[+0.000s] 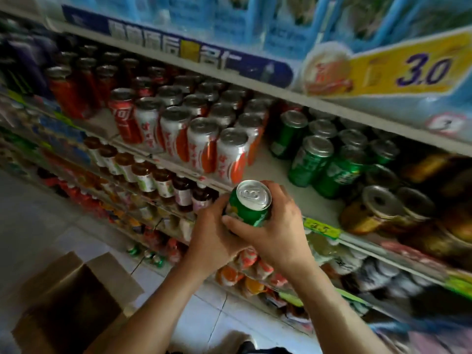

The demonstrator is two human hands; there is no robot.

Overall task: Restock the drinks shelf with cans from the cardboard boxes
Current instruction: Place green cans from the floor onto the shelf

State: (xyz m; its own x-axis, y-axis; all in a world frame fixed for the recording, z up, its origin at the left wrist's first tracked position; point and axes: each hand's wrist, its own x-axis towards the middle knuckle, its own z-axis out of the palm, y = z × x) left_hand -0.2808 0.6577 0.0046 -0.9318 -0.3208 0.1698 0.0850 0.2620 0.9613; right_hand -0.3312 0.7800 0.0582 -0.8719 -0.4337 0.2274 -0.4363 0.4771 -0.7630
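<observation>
While the cardboard box [69, 302] sits open on the floor, left hand [214, 235] and right hand [275, 226] clasp one green can [249, 208] before the shelf [278, 172]: likely full, rigid, smooth-walled, best held mid-body.

Two hands hold one green can [249, 208] upright before a drinks shelf [278, 172], the left hand [214, 236] cupping its side, the right hand [275, 226] wrapped round it from the other side. On the shelf stand white-and-orange cans [204, 141], red cans [125, 116] to their left and more green cans [314, 159] to the right. An open cardboard box [69, 297] sits on the tiled floor [30, 218] below left.
</observation>
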